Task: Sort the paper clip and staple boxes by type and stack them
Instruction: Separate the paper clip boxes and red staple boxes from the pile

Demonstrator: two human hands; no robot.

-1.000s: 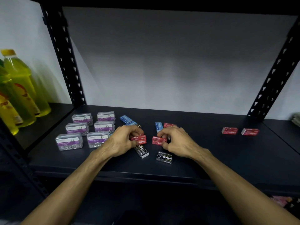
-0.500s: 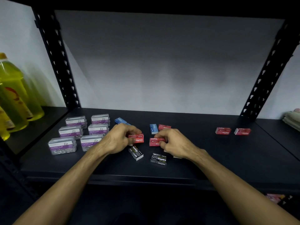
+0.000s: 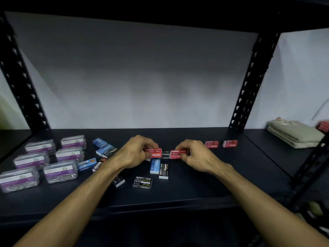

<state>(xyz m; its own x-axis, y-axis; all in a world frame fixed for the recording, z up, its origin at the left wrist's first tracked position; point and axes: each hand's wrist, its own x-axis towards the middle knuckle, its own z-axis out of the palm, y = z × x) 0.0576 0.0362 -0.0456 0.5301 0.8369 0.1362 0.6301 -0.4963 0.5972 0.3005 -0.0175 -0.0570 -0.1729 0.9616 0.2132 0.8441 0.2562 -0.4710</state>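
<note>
Lifted off shelf (image 3: 195, 186): hands (image 3: 135, 154) (image 3: 194, 155) hold red staple boxes (image 3: 154, 153) (image 3: 178, 154), long axes left-right.

"Staples" on red box (image 3: 154, 154), likely black box (image 3: 142, 182)

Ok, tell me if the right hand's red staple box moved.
Yes: the red staple box has shifted right, nearer the two red boxes lying further right.

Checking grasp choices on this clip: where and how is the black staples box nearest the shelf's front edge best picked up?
The black staples box lies flat and alone on the shelf. Probably best taken from above, pinching its two long sides with thumb and fingers; nothing touches them.
</note>
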